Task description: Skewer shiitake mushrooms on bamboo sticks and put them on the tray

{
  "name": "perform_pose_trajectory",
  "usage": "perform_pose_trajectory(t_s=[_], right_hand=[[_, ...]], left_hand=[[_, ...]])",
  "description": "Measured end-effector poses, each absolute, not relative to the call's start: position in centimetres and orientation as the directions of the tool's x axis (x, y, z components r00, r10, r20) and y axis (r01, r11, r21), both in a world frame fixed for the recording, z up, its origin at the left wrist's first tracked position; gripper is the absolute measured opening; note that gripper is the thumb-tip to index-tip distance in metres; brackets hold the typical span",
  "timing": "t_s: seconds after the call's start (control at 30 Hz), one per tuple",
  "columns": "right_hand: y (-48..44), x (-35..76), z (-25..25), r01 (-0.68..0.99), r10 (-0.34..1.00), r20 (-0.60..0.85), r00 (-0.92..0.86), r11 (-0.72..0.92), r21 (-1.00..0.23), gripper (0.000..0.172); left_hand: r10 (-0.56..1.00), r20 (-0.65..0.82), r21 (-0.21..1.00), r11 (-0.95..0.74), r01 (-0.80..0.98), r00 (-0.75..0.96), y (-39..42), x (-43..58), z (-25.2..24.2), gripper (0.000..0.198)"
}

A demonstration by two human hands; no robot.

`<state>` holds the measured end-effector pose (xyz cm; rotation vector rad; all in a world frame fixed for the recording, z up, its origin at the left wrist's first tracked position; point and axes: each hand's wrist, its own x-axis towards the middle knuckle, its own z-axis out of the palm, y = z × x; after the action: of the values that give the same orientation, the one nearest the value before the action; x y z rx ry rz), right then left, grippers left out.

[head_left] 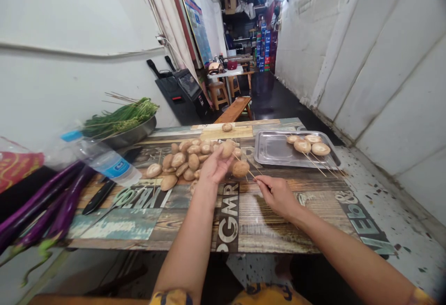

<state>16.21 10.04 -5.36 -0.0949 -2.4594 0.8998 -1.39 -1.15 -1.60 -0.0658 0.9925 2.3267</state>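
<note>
Above the middle of the table, my left hand (215, 165) is closed on a brown mushroom (227, 149), fingers behind it. A thin wooden skewer (251, 173) runs from my right hand (275, 192) toward that mushroom. My right fingertips pinch the skewer's near end. Another mushroom (240, 169) sits on the skewer between my hands. Just left of my left hand lies a heap of loose mushrooms (188, 158). To the right, a metal tray (268, 160) holds skewered mushrooms (302, 145), their stick ends reaching over its front rim.
A clear water bottle (116, 168) lies tilted at the left, near purple eggplants (69, 198) and a black-handled knife (99, 196). A metal bowl (139, 130) of greens stands behind them. One mushroom (227, 127) lies near the far edge. A wooden bench (235, 109) stands beyond.
</note>
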Motion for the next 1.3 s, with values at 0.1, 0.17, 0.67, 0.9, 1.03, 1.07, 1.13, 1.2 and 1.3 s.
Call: perform_pose_trajectory(t_s=[0.1, 0.17, 0.67, 0.9, 1.03, 1.07, 1.13, 1.2, 1.3], right_hand=[[10.1, 16.1, -5.4, -0.1, 0.242, 0.439, -0.865, 0.775, -0.624, 0.029], [10.2, 16.1, -5.5, -0.087, 0.249, 0.435, -0.865, 0.78, -0.62, 0.029], [10.4, 16.0, -5.6, -0.075, 0.262, 0.443, -0.857, 0.788, -0.611, 0.028], [10.4, 16.0, -5.4, -0.088, 0.258, 0.451, -0.854, 0.783, -0.616, 0.027], [10.3, 16.1, -5.2, -0.102, 0.261, 0.459, -0.849, 0.772, -0.627, 0.027], [10.2, 16.1, -5.2, -0.106, 0.256, 0.459, -0.851, 0.771, -0.628, 0.027], [10.1, 16.2, -5.1, -0.122, 0.242, 0.459, -0.855, 0.767, -0.63, 0.027], [10.0, 16.3, -5.0, -0.145, 0.229, 0.469, -0.853, 0.759, -0.634, 0.027], [9.9, 16.4, -5.0, -0.17, 0.227, 0.487, -0.844, 0.748, -0.642, 0.027]], left_hand=[[0.509, -0.214, 0.677, -0.538, -0.502, -0.834, -1.1, -1.3, -1.8, 0.017], [0.526, -0.162, 0.702, -0.533, -0.472, -0.835, -1.2, -1.2, -1.9, 0.02], [0.573, -0.1, 0.755, -0.488, -0.437, -0.814, -1.6, -0.4, -1.5, 0.058], [0.611, -0.093, 0.746, -0.479, -0.462, -0.786, -1.6, -0.5, -1.4, 0.062], [0.591, -0.07, 0.711, -0.536, -0.455, -0.804, -1.6, -1.2, -1.9, 0.028], [0.577, -0.063, 0.708, -0.549, -0.444, -0.814, -1.6, -1.4, -2.1, 0.023], [0.548, -0.062, 0.705, -0.568, -0.425, -0.834, -1.6, -1.8, -2.5, 0.016], [0.531, -0.081, 0.699, -0.574, -0.428, -0.844, -1.6, -2.1, -2.6, 0.013], [0.545, -0.124, 0.688, -0.555, -0.467, -0.829, -1.6, -2.3, -2.6, 0.018]])
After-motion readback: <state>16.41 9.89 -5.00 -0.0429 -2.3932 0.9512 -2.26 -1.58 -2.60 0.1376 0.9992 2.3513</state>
